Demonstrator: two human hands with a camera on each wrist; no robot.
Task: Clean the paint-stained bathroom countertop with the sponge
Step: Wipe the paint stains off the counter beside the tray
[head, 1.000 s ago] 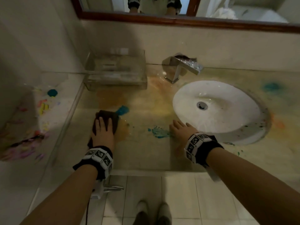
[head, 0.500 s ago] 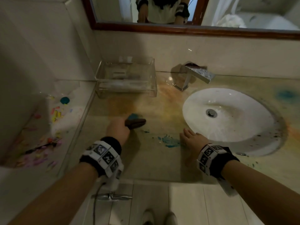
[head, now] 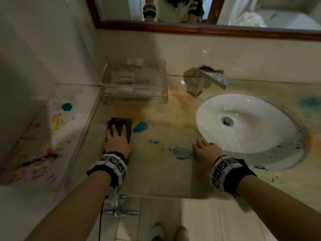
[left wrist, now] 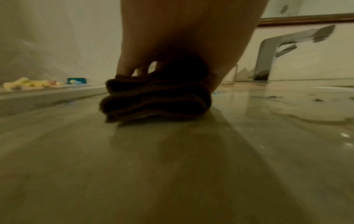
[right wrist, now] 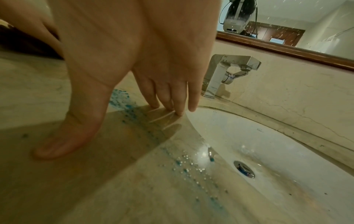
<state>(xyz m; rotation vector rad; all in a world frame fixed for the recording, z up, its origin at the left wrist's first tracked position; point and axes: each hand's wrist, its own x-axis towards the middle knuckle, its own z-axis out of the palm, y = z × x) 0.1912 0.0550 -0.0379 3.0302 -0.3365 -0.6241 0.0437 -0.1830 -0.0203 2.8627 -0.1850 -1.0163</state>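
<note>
Your left hand (head: 118,145) gripping the sponge (head: 121,121) on the countertop (head: 156,174), beside blue paint (head: 140,126), your right hand (head: 205,151) flat, fingers straight, near sink (head: 243,108).

Head looks down at countertop (head: 156,174); low wrist views face the faucet (right wrist: 216,72).

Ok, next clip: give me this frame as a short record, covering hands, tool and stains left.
left hand: holds sponge down on countertop, left of sink
right hand: open, fingertips on countertop at sink rim
sponge: dark, just left of blue paint blob
stains left: that blob, blue smear by right hand, orange haze near faucet
other: clear tray at the back wall
</note>
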